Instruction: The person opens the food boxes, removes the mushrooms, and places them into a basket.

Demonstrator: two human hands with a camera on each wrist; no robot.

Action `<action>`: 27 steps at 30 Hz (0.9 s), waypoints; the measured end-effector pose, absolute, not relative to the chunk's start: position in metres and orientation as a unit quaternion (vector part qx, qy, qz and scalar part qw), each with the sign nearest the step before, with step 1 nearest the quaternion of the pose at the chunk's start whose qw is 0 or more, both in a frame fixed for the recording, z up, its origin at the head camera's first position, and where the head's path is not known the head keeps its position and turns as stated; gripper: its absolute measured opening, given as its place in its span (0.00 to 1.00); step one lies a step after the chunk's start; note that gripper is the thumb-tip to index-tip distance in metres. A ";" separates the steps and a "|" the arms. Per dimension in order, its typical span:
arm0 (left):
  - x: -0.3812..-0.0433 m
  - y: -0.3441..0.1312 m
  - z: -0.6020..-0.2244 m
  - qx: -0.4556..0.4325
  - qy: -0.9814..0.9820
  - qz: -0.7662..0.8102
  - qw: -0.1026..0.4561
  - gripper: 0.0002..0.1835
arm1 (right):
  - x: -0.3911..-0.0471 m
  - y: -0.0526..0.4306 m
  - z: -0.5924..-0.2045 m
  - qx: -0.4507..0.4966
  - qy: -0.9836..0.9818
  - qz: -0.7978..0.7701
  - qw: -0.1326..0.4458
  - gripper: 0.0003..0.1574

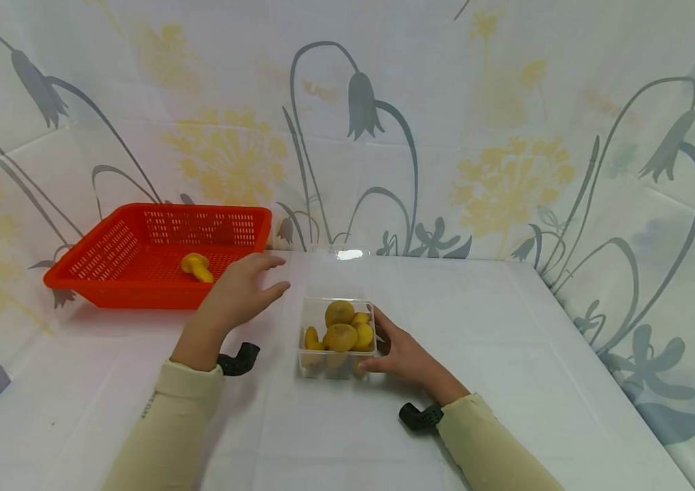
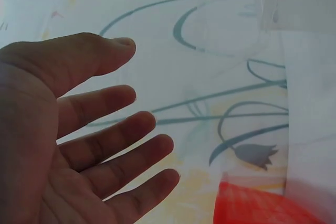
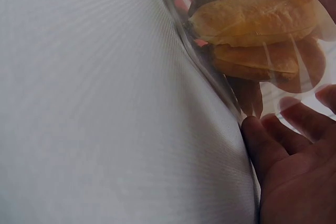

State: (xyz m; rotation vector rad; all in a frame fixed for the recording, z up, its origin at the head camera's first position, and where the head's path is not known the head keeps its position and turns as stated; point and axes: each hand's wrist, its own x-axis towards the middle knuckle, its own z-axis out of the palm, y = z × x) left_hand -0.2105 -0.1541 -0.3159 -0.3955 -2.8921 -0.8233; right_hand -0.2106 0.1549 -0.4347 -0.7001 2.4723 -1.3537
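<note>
My right grip (image 1: pixel 405 354) curls round the four-o'clock side of a clear plastic box (image 1: pixel 321 367) of yellow mushrooms (image 1: pixel 341 337).
The box, at twelve o'clock on the surface (image 1: pixel 507 348), looks light, slick and apt to flex; I'd hold opposite walls gently. My left grip (image 1: pixel 239 293) spreads empty at its ten o'clock, near the red basket (image 1: pixel 120 297).

The head view faces forward and down; close wrist views look along the hands (image 1: pixel 239 293) (image 1: pixel 406 352) it also shows
</note>
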 end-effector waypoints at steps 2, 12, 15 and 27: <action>-0.210 -0.151 -0.317 -0.141 -0.951 -0.269 0.053 0.27 | -0.211 0.155 -0.435 -0.239 0.846 -0.462 0.119 0.73; -0.205 -0.138 -0.321 -0.193 -0.940 -0.279 0.028 0.26 | -0.213 0.156 -0.436 -0.246 0.839 -0.469 0.120 0.72; -0.203 -0.135 -0.321 -0.211 -0.937 -0.278 0.023 0.25 | -0.213 0.155 -0.436 -0.246 0.840 -0.469 0.121 0.72; -0.197 -0.120 -0.321 -0.237 -0.933 -0.270 -0.024 0.26 | -0.212 0.155 -0.437 -0.246 0.837 -0.474 0.119 0.71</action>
